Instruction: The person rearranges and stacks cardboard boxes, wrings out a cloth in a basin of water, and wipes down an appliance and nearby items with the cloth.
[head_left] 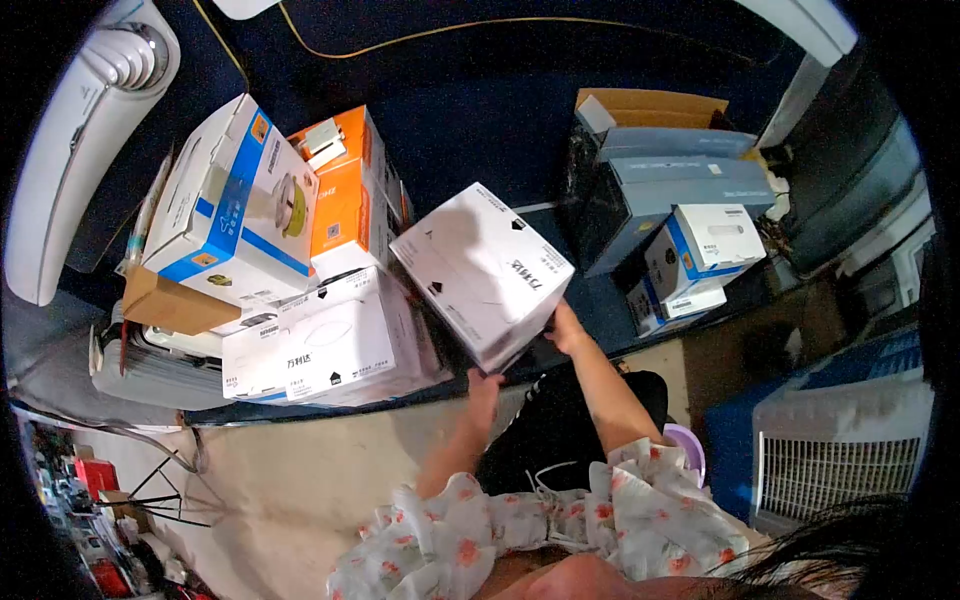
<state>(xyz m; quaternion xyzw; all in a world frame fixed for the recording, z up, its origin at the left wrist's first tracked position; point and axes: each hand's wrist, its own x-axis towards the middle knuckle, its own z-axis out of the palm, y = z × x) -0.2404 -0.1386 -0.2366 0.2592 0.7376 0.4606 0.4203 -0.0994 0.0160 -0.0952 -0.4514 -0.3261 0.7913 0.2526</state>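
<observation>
A white carton [482, 262] with black print is tilted over the dark surface in the middle of the view. My left hand [485, 384] grips its near lower corner, the fingers partly hidden beneath. At the right side edge, my right hand [566, 330] is closed on the same carton. Close by on the left lies a similar white carton [325, 350]. Above that one stand a white and blue carton [225, 205] with a picture of a pot and an orange and white carton [345, 205].
On the right stand grey-blue cartons [670, 190], one with raised flaps, and smaller white and blue boxes [715, 240] in front. A white appliance with a grille [840, 470] is at the lower right. A black wire stand [165, 495] stands on the floor at lower left.
</observation>
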